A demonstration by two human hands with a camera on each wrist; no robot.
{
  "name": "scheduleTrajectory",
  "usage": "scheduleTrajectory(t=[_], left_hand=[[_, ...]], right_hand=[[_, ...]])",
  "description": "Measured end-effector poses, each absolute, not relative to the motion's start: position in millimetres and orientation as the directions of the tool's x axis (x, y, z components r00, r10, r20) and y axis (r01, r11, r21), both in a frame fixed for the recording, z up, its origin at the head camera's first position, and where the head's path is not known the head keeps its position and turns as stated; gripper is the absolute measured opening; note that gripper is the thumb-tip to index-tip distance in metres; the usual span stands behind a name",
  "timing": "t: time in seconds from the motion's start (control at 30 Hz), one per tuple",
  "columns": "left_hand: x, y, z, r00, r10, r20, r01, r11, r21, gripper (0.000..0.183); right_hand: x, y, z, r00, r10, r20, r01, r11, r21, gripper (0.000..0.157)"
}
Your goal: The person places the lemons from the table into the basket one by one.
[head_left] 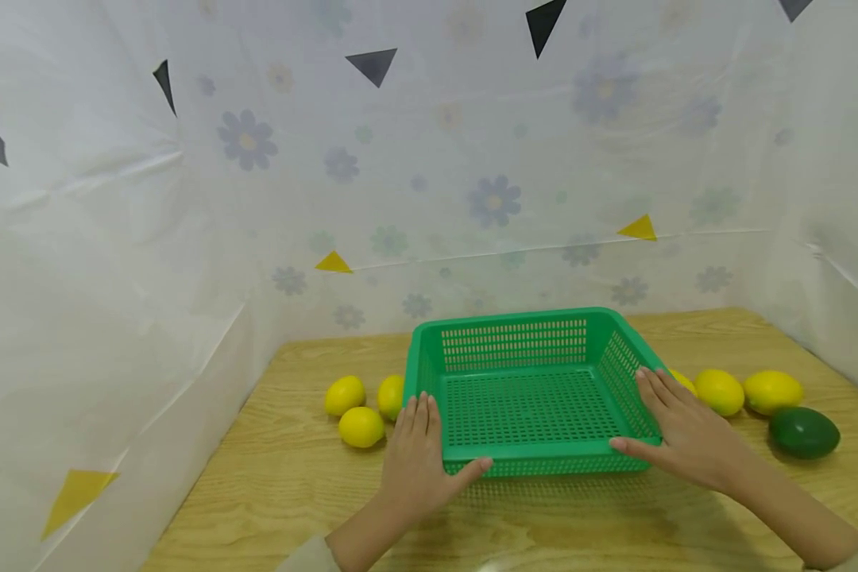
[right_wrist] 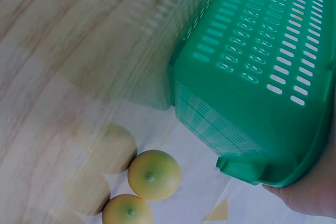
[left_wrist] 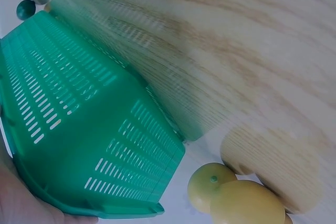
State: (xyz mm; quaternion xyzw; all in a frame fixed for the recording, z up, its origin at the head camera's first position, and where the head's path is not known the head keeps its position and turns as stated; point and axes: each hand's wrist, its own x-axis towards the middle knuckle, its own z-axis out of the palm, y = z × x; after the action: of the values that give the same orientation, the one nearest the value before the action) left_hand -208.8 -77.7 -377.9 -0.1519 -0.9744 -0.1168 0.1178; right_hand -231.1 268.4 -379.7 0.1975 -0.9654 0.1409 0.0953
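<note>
The green basket (head_left: 536, 451) sits between the left hand (head_left: 416, 457) and right hand (head_left: 689, 441), longer side running crosswise (neither is nearer, I'd say), both laying straight fingers along its ends.

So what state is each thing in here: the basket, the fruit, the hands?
Green basket: upright, nothing inside.
Yellow fruits on the left: look whole, lying on the table; one partly hidden.
Yellow fruits on the right: look whole; one partly hidden.
Dark green fruit: looks whole, lying down.
Left hand: fingers straight, touching the basket.
Right hand: likewise.
</note>
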Motion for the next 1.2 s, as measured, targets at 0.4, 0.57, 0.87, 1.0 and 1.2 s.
scheduleTrajectory(t=[0.4, 0.57, 0.87, 1.0, 1.2], left_hand=[[-209, -78, -379, -0.926, 0.267, 0.265, 0.322, 0.928, 0.188, 0.104], [-210, -78, -378, -0.927, 0.266, 0.263, 0.321, 0.927, 0.194, 0.104], [-210, -79, -379, -0.923, 0.275, 0.27, 0.337, 0.916, 0.218, 0.104], [-210, -83, -378, -0.903, 0.283, 0.323, 0.367, 0.898, 0.241, 0.101], [-214, -91, -377, -0.862, 0.298, 0.41, 0.437, 0.847, 0.304, 0.085]], right_hand=[[-230, 266, -382, -0.915, -0.339, 0.219, -0.389, 0.886, -0.254, 0.097], [-231, 266, -382, -0.915, -0.34, 0.217, -0.39, 0.884, -0.259, 0.098], [-236, 268, -379, -0.913, -0.361, 0.189, -0.401, 0.881, -0.251, 0.1], [-238, 268, -378, -0.91, -0.37, 0.187, -0.409, 0.874, -0.261, 0.1], [-239, 268, -379, -0.911, -0.371, 0.178, -0.407, 0.876, -0.26, 0.098]])
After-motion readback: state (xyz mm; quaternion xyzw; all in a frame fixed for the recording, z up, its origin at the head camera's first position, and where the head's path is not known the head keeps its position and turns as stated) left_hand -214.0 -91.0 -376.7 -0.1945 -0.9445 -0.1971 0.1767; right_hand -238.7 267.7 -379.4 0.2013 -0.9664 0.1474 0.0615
